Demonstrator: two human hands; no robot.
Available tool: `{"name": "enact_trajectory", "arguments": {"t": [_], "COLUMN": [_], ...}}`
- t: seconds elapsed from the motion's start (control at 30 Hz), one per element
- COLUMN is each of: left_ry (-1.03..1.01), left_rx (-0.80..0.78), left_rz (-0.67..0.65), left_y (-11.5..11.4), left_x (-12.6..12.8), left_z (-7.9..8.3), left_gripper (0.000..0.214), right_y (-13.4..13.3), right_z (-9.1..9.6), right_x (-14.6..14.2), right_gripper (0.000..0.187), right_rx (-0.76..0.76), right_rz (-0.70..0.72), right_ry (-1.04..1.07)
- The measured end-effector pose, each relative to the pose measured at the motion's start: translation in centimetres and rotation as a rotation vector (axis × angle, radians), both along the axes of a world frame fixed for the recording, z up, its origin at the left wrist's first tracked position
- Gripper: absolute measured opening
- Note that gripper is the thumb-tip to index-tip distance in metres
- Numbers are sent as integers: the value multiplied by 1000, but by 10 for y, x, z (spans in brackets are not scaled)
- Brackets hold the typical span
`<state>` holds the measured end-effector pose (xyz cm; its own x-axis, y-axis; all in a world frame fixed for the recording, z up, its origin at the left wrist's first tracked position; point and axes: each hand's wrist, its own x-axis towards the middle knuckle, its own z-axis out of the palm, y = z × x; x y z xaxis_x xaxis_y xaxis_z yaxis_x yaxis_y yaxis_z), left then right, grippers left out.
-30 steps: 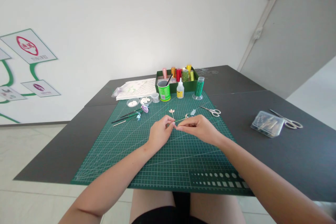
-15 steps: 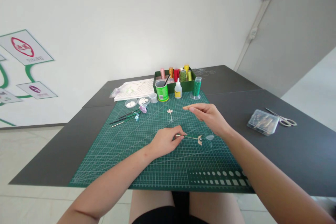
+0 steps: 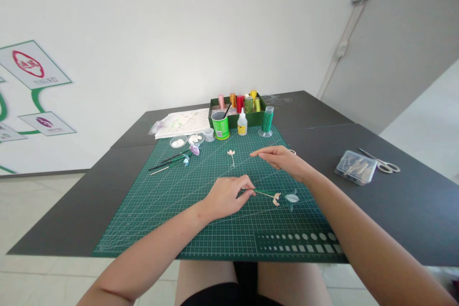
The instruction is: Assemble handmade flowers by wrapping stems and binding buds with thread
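My left hand (image 3: 231, 196) pinches the thin stem of a small cream craft flower (image 3: 276, 199), whose petals point to the right above the mat. Green shows along part of that stem. My right hand (image 3: 281, 160) hovers farther back, fingers stretched forward and pressed together with the thumb; anything between them is too fine to make out. Just right of the held flower are pale blue leaf shapes (image 3: 291, 198); whether they join its stem I cannot tell. Another small cream flower (image 3: 231, 153) lies on the green cutting mat (image 3: 161, 229) between and beyond my hands.
At the back stand a green box (image 3: 256, 118) of thread spools, a green can (image 3: 220, 126), a glue bottle (image 3: 242, 124) and a green spool (image 3: 267, 120). Left are a purple flower (image 3: 194, 150) and dishes of white pieces (image 3: 178, 141). Right are a clear case (image 3: 355, 167) and scissors (image 3: 385, 166).
My right hand has lowered slightly toward me. The held flower has tipped a little nearer and right, still in my left hand. A pale ring now shows behind my right hand.
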<state>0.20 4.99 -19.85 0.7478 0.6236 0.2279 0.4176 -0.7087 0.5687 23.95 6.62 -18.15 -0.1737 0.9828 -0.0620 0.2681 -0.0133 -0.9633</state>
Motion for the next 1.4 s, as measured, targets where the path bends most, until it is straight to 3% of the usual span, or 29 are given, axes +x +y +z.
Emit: {"name": "enact_trajectory", "arguments": {"t": [0.13,0.23,0.37,0.5,0.63,0.73,0.83,0.97,1.2,1.3,1.4], "left_ry": [-77,-164,-402,-640,-771,-797,-801,-797,-805,-807,-803], "left_rx": [-24,-56,-296,-466,-524,-545,-560,-569,-582,-597,-590], "left_rz": [-11,19,126,211,284,319,336,338,309,295,316], "left_y": [-2,-2,3,13,21,23,24,25,26,26,27], "left_x": [0,0,-1,-2,-4,-5,-4,-3,-1,0,0], "left_z": [3,3,1,2,4,2,1,-1,-5,-6,-7], "left_gripper": [19,16,18,23,22,22,21,23,22,23,25], "right_y": [5,7,10,16,20,22,23,18,-8,-13,-14], "right_z": [-7,-11,-16,-19,-19,-19,-22,-27,-25,-26,-25], "right_x": [4,5,6,15,33,41,34,0,-55,-63,-66], "right_gripper": [54,52,46,56,55,49,37,38,61,70,71], "right_rx": [-39,-56,-41,61,149,165,330,464,309,228,161], "right_rz": [46,57,15,-240,-556,-628,-571,-300,200,254,200], "right_ry": [-64,-122,-121,-92,-398,-578,-621,-366,88,223,216]}}
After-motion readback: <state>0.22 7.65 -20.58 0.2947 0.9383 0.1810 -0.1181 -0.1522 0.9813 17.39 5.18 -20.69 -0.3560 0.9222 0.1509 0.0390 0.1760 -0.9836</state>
